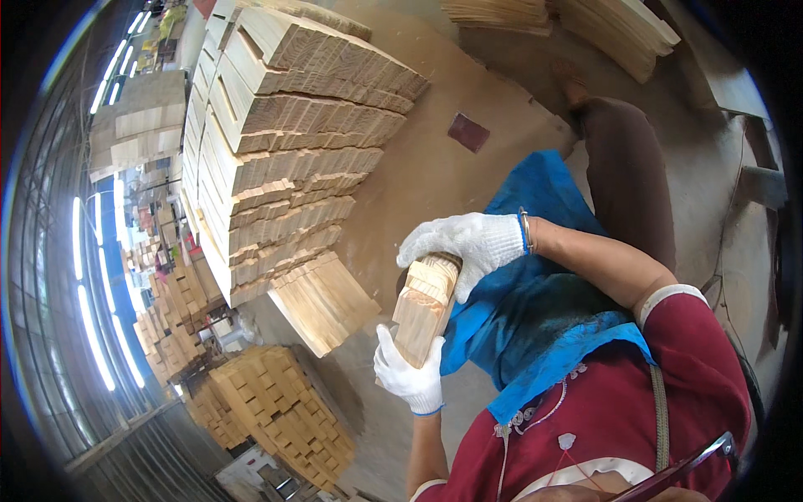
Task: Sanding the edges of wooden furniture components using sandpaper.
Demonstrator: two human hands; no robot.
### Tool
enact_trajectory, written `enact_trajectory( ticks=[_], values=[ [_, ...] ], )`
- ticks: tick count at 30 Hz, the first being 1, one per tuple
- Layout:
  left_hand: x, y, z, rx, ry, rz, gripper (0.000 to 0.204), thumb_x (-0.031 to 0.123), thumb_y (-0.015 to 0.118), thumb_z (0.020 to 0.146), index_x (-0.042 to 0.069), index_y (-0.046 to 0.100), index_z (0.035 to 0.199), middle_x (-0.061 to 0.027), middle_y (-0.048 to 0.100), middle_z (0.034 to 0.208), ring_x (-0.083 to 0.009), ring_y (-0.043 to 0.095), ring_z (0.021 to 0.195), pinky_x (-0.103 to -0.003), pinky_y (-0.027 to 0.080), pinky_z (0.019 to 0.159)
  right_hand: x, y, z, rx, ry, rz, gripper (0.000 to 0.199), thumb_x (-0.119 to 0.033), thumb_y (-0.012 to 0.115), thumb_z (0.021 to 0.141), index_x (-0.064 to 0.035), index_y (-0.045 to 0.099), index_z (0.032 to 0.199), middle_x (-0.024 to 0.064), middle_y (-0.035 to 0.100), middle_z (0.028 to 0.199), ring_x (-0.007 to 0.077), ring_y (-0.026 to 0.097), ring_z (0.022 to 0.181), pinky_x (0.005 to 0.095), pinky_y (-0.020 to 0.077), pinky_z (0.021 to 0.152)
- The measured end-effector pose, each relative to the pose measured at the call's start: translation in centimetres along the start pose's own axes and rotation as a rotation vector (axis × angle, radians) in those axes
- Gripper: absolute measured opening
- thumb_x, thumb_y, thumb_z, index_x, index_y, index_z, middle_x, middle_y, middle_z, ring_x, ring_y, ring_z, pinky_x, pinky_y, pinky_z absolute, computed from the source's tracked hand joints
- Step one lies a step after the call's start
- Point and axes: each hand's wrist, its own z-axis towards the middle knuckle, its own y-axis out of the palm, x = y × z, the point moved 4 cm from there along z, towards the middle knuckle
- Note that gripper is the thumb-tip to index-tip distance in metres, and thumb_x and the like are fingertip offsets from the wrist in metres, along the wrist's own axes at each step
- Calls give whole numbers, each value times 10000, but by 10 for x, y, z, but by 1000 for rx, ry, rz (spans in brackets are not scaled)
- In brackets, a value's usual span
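A short bundle of pale wooden pieces (421, 320) is held in front of the blue apron on my lap. Layered edges show at its upper end, and a smoother face is toward its lower end. My left hand (410, 368), in a white knitted glove, grips the lower end, thumb up along the side. The gloved right hand (468, 243) curves over the upper end, with its fingers bent round the far side. Part of the wood is hidden under the gloves. Just left of the hands, a low row of upright wooden boards (324, 303) stands beside a tall stack.
The tall stack of cut wooden boards (301, 125) rises at upper left. A stack of wooden blocks (280, 410) stands at lower left. More boards (615, 33) lie at the top right. A dark reddish flat piece (468, 133) lies on the floor.
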Motion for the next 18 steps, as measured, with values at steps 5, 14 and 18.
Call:
enact_trajectory(
  ticks=[5,14,18],
  values=[
    [1,1,3,22,12,-18,962,347,880,543,46,446,1347,-174,583,1079,-369,545,983,-480,437,842,6,-1,-3,-19,40,-12,754,-208,866,588,-93,536,1256,150,548,1234,319,518,1166,385,422,1004],
    [4,-3,6,-118,-54,39,961,295,853,526,49,445,1361,-198,564,1119,-392,538,1010,-486,440,853,143,-117,-17,740,717,-112,465,-324,724,757,-36,645,1114,92,639,1189,227,615,1055,356,486,901],
    [-6,-2,1,-97,-66,-58,1005,268,869,493,19,428,1360,-206,557,1122,-385,537,1011,-473,436,871,213,-138,-32,672,1141,-680,499,-407,731,704,-40,639,1030,107,665,1094,286,638,1004,404,511,816]
  ],
)
